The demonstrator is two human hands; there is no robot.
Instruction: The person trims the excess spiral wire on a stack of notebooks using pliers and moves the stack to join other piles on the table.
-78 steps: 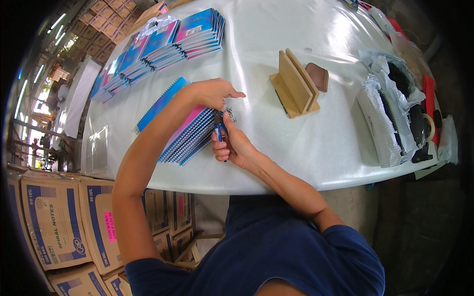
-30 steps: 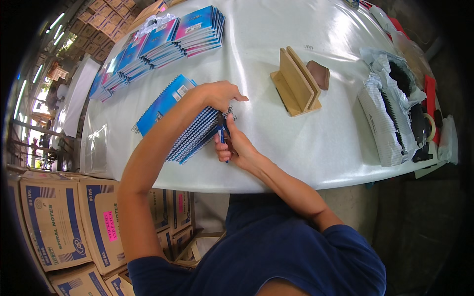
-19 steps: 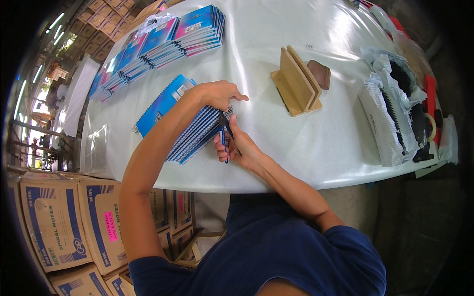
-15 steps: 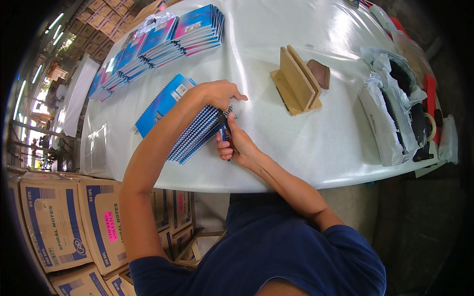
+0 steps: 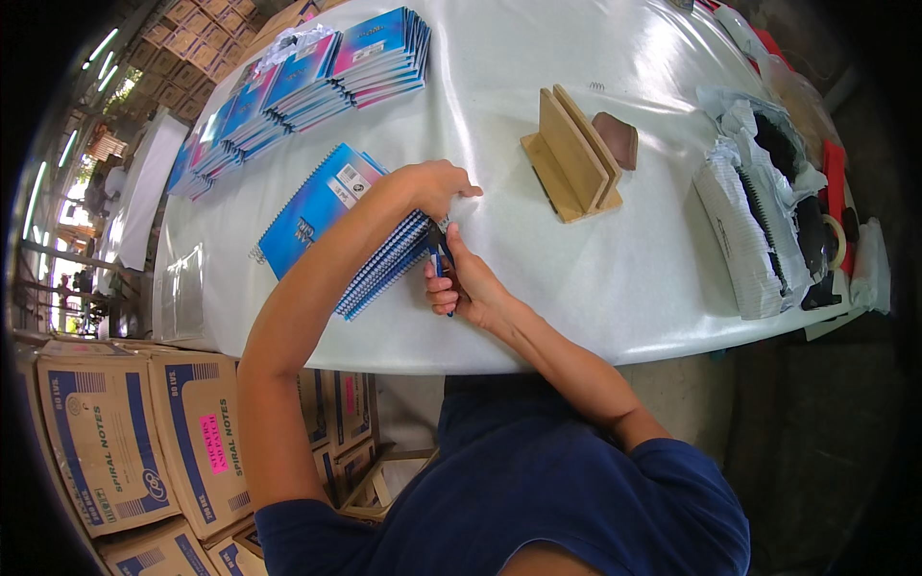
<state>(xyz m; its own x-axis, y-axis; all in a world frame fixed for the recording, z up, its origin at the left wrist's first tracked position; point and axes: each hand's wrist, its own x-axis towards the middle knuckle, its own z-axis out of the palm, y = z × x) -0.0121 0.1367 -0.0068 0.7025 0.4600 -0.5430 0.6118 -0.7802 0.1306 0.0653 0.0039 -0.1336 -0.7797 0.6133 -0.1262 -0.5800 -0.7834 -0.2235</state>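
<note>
A stack of blue spiral notebooks [image 5: 382,271] lies near the front edge of the table, its rows of wire coils facing me. My left hand [image 5: 438,186] curls over the stack's far end and grips it, one finger sticking out to the right; its other fingers are partly hidden. Blue-and-black pliers [image 5: 441,255] are closed inside my right hand [image 5: 470,278], their jaws at the coil ends just below my left hand. Beneath my left forearm, another blue spiral notebook [image 5: 312,213] shows its cover, with a white label on it.
Stacked notebooks [image 5: 298,82] stand at the far left of the white-covered table [image 5: 615,278]. A slotted wooden stand [image 5: 573,158] and a brown block [image 5: 616,141] sit right of centre. An opened paper package of coils [image 5: 759,216] lies farther right. Cardboard boxes [image 5: 106,442] fill the lower left.
The plier jaws and my right hand have shifted slightly at the coil ends. My left forearm has moved a little to the right, baring more of the notebook cover beneath it.
</note>
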